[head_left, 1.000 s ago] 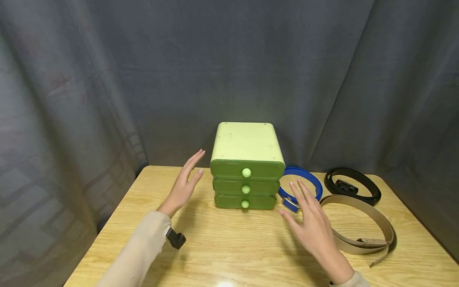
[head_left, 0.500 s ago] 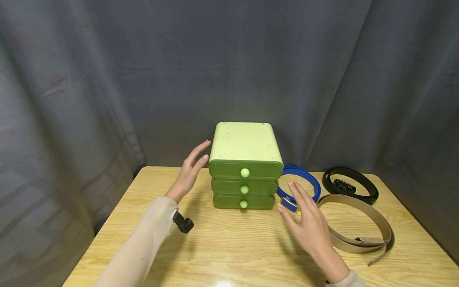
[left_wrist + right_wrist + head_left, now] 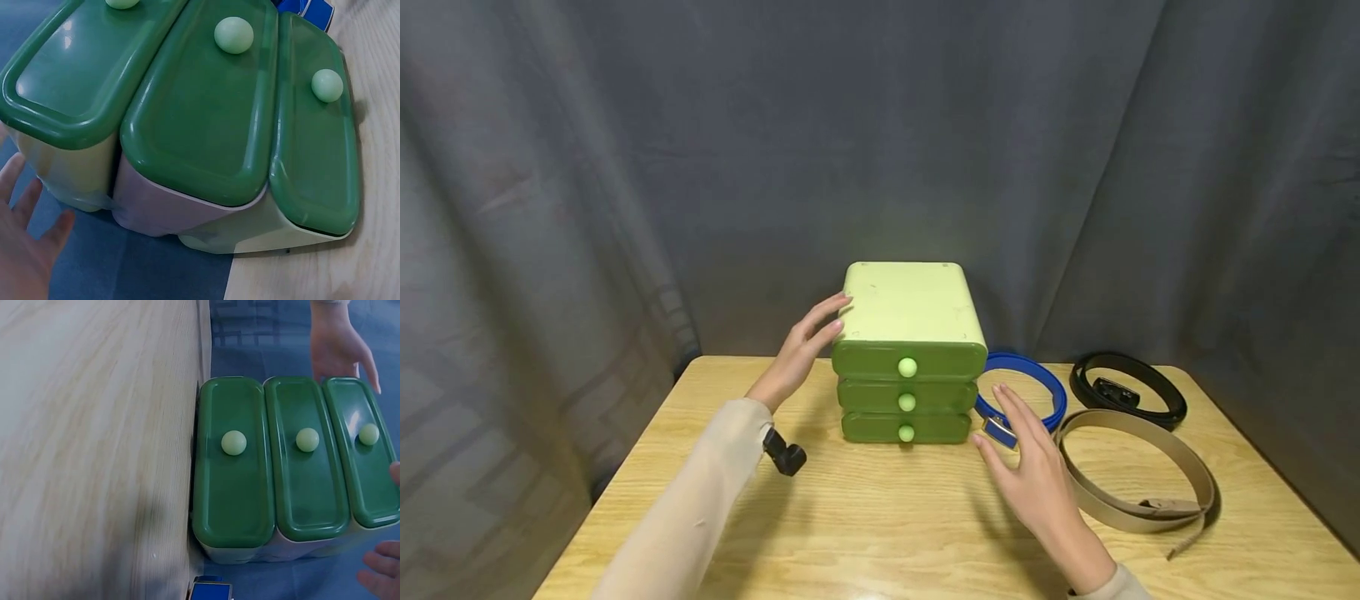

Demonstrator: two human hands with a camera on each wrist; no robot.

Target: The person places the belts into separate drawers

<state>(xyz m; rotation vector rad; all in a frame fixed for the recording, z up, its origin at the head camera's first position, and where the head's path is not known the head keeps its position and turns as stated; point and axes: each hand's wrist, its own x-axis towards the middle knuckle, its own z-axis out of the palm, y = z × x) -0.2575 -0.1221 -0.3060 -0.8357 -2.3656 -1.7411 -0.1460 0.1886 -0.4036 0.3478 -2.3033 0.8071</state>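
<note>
We count one drawer box (image 3: 910, 304) mid-frame, with three drawers (image 3: 872, 362) and three knobs (image 3: 907, 367). At the right lie three belts: a blue belt (image 3: 1058, 400), a black belt (image 3: 1175, 396) and a tan belt (image 3: 1204, 479). Our left hand (image 3: 797, 354), by the box's upper left edge, has its fingers loosely spread; we cannot tell whether they touch. Our right hand (image 3: 1033, 479), lower right of centre, is released, fingers extended, thumb apart.

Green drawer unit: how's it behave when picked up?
The drawer unit looks moulded and boxy, so likely rigid. Its glossy-fronted drawers may feel slippery. Nothing visible locks them, so they might slide out if tilted.
</note>
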